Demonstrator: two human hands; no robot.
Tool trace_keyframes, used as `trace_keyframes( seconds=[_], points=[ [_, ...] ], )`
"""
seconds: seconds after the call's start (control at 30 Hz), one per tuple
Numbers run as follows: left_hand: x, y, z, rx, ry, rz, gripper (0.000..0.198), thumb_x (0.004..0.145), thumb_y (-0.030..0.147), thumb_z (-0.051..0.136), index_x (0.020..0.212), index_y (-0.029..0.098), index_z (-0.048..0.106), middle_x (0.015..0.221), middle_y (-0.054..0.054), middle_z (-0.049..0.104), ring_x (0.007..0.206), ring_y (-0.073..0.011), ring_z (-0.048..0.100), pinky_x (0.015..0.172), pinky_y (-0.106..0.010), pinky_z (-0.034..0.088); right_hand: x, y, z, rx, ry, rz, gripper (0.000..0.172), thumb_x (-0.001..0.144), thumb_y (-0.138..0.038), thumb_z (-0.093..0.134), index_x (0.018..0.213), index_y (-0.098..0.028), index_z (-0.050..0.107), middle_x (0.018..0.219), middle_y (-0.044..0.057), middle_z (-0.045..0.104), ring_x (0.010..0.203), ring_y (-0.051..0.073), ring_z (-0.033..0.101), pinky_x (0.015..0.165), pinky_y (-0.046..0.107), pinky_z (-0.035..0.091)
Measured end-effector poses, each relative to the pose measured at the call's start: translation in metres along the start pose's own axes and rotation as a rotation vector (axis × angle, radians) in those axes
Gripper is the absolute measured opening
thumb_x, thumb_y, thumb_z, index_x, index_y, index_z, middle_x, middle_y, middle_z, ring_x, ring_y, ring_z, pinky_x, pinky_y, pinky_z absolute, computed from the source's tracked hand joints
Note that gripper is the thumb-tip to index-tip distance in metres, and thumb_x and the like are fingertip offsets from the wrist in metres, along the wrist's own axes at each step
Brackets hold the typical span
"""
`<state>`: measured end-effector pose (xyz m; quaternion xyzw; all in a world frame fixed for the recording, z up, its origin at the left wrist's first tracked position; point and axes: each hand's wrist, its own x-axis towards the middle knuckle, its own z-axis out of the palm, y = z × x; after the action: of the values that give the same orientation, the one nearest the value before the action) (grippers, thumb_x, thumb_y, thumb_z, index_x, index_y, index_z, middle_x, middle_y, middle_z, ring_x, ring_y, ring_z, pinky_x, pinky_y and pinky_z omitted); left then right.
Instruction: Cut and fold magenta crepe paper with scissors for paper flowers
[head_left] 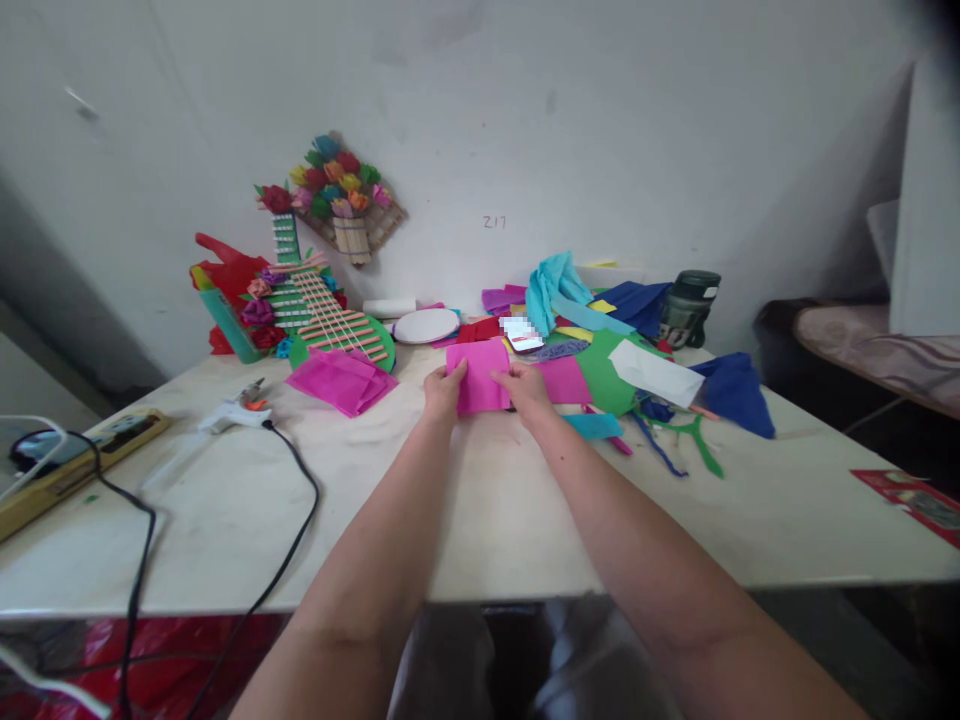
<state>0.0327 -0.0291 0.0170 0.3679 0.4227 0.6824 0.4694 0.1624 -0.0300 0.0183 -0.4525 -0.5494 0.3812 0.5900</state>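
A pink square of paper (480, 372) is held up just above the white table (480, 520), at its middle. My left hand (444, 392) pinches the sheet's left edge, fingers closed on it. My right hand (526, 390) grips the right edge the same way. Both forearms reach straight out from the near edge. A second pile of pink paper (341, 380) lies to the left of my left hand.
A white glue gun (232, 412) with a black cord (296, 520) lies at left. A paper-flower craft (322, 310) leans on the wall. Coloured paper scraps (600, 340), a white disc (426, 325) and a dark green jar (688, 308) crowd the back right.
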Motion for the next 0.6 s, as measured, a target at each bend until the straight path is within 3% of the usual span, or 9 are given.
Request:
trace_keyframes(
  seconds=[0.3, 0.5, 0.6],
  points=[
    [0.012, -0.001, -0.007, 0.175, 0.160, 0.110, 0.038, 0.062, 0.045, 0.073, 0.050, 0.017, 0.049, 0.043, 0.005, 0.039, 0.046, -0.0084, 0.040, 0.043, -0.020, 0.025, 0.004, 0.006, -0.002, -0.006, 0.004, 0.023, 0.034, 0.056, -0.048, 0.066, 0.052, -0.020, 0.047, 0.044, -0.007, 0.042, 0.045, 0.010, 0.038, 0.045, 0.024, 0.030],
    [0.016, 0.001, -0.011, 0.204, 0.186, 0.148, 0.036, 0.061, 0.042, 0.074, 0.050, 0.017, 0.051, 0.044, 0.005, 0.041, 0.046, -0.0078, 0.040, 0.042, -0.019, 0.026, 0.004, 0.006, -0.002, 0.036, -0.004, 0.035, 0.036, 0.053, -0.047, 0.070, 0.051, -0.019, 0.048, 0.043, -0.007, 0.042, 0.044, 0.009, 0.038, 0.043, 0.023, 0.029],
    [0.012, 0.005, -0.010, 0.148, 0.145, 0.095, 0.036, 0.058, 0.043, 0.077, 0.054, 0.016, 0.054, 0.047, 0.004, 0.047, 0.046, -0.0083, 0.044, 0.043, -0.019, 0.030, 0.002, 0.002, -0.002, 0.065, 0.002, 0.054, 0.039, 0.050, -0.047, 0.072, 0.049, -0.020, 0.044, 0.041, -0.009, 0.037, 0.042, 0.007, 0.033, 0.041, 0.022, 0.025]
  ],
)
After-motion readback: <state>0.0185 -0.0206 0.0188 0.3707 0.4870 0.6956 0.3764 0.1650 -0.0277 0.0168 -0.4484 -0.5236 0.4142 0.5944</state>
